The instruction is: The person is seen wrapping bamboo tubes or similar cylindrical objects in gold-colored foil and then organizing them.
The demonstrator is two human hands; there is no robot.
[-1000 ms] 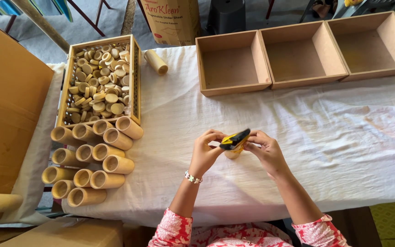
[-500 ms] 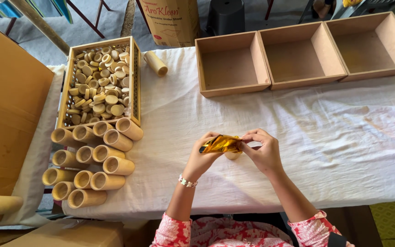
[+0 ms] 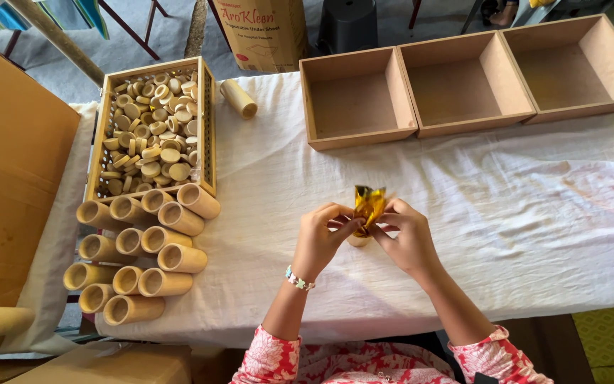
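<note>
- I am seeing both hands meeting over the middle of the bench [image 3: 506, 213], toward its near edge.
- The left hand [image 3: 319, 238] and right hand [image 3: 406, 238] are pinching a crinkled gold foil wrapper [image 3: 369, 205] between their fingertips, its long axis standing upright.
- A small tan cap [image 3: 357, 240] is peeking out just beneath the wrapper.
- Bamboo tubes [image 3: 143, 259] are lying stacked at the left edge, beside a tray of caps [image 3: 152, 135].
- Three open brown boxes [image 3: 463, 85] are sitting along the far edge; nothing is standing between.

Wearing red-and-white patterned sleeves [image 3: 497, 355]; wearing beaded bracelet [image 3: 298, 279], white and green, on left wrist; leaving forearms bare.
</note>
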